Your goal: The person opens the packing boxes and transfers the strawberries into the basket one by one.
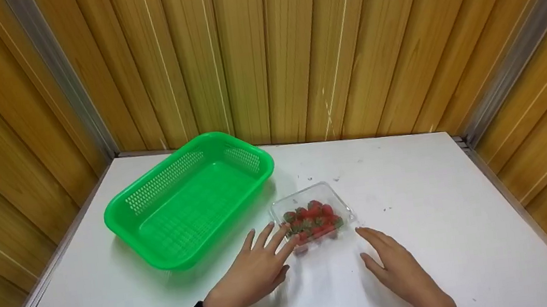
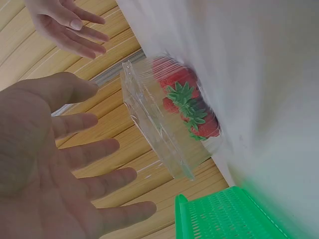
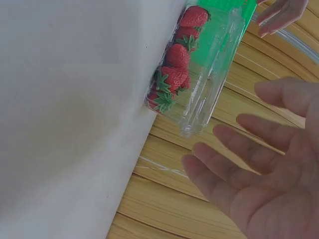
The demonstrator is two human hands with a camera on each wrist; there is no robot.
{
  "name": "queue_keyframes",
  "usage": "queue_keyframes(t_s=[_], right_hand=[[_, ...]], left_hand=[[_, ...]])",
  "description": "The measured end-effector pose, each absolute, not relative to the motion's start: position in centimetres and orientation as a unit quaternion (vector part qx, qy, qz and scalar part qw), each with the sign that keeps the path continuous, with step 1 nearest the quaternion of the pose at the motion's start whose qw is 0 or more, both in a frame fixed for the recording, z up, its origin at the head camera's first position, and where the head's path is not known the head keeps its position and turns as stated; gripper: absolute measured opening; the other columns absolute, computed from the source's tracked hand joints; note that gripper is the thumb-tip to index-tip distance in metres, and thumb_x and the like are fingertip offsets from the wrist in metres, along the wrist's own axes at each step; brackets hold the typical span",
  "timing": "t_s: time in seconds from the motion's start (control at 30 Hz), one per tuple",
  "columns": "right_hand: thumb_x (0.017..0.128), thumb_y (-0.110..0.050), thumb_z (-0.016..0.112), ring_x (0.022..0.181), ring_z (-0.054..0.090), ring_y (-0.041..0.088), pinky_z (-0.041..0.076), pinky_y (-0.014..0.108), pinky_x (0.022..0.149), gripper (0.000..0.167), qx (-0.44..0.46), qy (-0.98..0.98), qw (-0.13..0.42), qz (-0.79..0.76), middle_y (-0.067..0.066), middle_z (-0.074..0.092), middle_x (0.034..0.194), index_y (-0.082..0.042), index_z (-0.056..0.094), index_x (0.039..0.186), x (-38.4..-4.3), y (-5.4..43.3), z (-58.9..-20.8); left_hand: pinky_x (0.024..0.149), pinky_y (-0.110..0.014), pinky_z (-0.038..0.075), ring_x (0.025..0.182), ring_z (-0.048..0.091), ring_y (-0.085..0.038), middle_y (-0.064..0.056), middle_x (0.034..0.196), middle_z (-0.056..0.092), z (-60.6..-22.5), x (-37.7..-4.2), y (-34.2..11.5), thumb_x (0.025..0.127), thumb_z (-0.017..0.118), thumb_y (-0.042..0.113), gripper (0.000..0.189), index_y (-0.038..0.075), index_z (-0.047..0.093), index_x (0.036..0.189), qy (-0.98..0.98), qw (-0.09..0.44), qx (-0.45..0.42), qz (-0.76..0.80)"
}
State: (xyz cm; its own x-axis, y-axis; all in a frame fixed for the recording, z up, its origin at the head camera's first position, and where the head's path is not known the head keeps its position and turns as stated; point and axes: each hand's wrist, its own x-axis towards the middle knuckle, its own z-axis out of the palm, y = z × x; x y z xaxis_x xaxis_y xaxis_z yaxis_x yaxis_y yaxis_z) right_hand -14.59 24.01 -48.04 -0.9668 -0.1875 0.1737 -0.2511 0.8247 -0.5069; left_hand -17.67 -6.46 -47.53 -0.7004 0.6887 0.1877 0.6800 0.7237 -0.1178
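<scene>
A clear plastic clamshell box (image 1: 305, 196) with its lid down stands on the white table, and several red strawberries (image 1: 315, 220) with green leaves lie inside it. My left hand (image 1: 254, 273), fingers spread, hovers at the box's near left corner and covers part of it in the head view. My right hand (image 1: 400, 268) is held just off the near right corner, its fingers fairly straight and the thumb apart. Both wrist views show a gap between the box (image 2: 149, 119) and each palm, and neither hand holds anything.
A green plastic basket (image 1: 198, 259) with perforated sides stands left of the box, near the back of the white table (image 1: 430, 197). Wood-patterned panels (image 1: 288, 58) rise behind the table and on both sides. Small dark specks mark the tabletop.
</scene>
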Motion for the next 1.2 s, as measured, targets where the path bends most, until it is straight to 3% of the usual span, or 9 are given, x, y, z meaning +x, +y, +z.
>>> queue_keyframes(t_s=[0.23, 0.43, 0.57, 0.7, 0.93, 1.2], right_hand=[[0.097, 0.003, 0.059, 0.123, 0.059, 0.042, 0.055, 0.046, 0.093, 0.050, 0.056, -0.921, 0.083, 0.377, 0.027, 0.054, 0.142, 0.006, 0.048, 0.145, -17.9, 24.4, -48.5], [0.102, 0.003, 0.050, 0.118, 0.062, 0.037, 0.056, 0.030, 0.089, 0.050, -0.010, -0.825, 0.000, 0.565, 0.029, 0.050, 0.143, 0.007, 0.040, 0.151, -21.3, 24.6, -49.6], [0.105, 0.000, 0.046, 0.115, 0.060, 0.030, 0.054, 0.027, 0.092, 0.046, -0.035, -0.718, -0.047, 0.693, 0.027, 0.047, 0.142, 0.005, 0.042, 0.151, -22.8, 24.7, -50.4], [0.106, 0.000, 0.045, 0.111, 0.061, 0.021, 0.053, 0.026, 0.093, 0.044, -0.059, -0.645, -0.067, 0.759, 0.020, 0.050, 0.139, 0.005, 0.044, 0.150, -23.4, 25.0, -51.0], [0.101, 0.006, 0.048, 0.110, 0.060, 0.021, 0.053, 0.029, 0.095, 0.051, -0.077, -0.547, -0.106, 0.827, 0.014, 0.051, 0.138, 0.003, 0.041, 0.152, -23.5, 25.6, -52.1], [0.101, 0.006, 0.051, 0.100, 0.061, 0.018, 0.054, 0.026, 0.088, 0.048, -0.080, -0.510, -0.090, 0.852, 0.012, 0.055, 0.122, 0.004, 0.043, 0.149, -22.9, 25.0, -53.6]], left_hand=[[0.107, -0.058, 0.043, 0.142, 0.041, -0.036, -0.006, 0.155, 0.043, -47.2, -18.6, -5.1, 0.098, 0.066, 0.036, 0.060, 0.023, 0.043, 0.151, -0.919, 0.122, -0.376, 0.014], [0.103, -0.052, 0.049, 0.137, 0.046, -0.037, -0.008, 0.151, 0.046, -48.0, -20.3, -4.1, 0.095, 0.072, 0.031, 0.056, 0.020, 0.048, 0.144, -0.912, 0.155, -0.380, 0.010], [0.078, -0.038, 0.061, 0.133, 0.050, -0.040, -0.011, 0.145, 0.051, -48.2, -21.0, -3.9, 0.092, 0.076, 0.025, 0.051, 0.016, 0.056, 0.137, -0.908, 0.160, -0.388, -0.012], [0.057, -0.031, 0.059, 0.133, 0.052, -0.041, -0.009, 0.144, 0.055, -47.9, -21.3, -3.9, 0.090, 0.079, 0.025, 0.049, 0.017, 0.062, 0.135, -0.909, 0.146, -0.390, -0.025], [0.059, -0.033, 0.060, 0.130, 0.055, -0.041, -0.009, 0.142, 0.059, -47.8, -21.3, -3.9, 0.091, 0.077, 0.025, 0.047, 0.017, 0.065, 0.136, -0.907, 0.139, -0.396, -0.012], [0.061, -0.035, 0.060, 0.125, 0.059, -0.043, -0.014, 0.136, 0.062, -48.7, -21.1, -3.7, 0.090, 0.077, 0.024, 0.041, 0.011, 0.066, 0.128, -0.902, 0.156, -0.403, -0.011]])
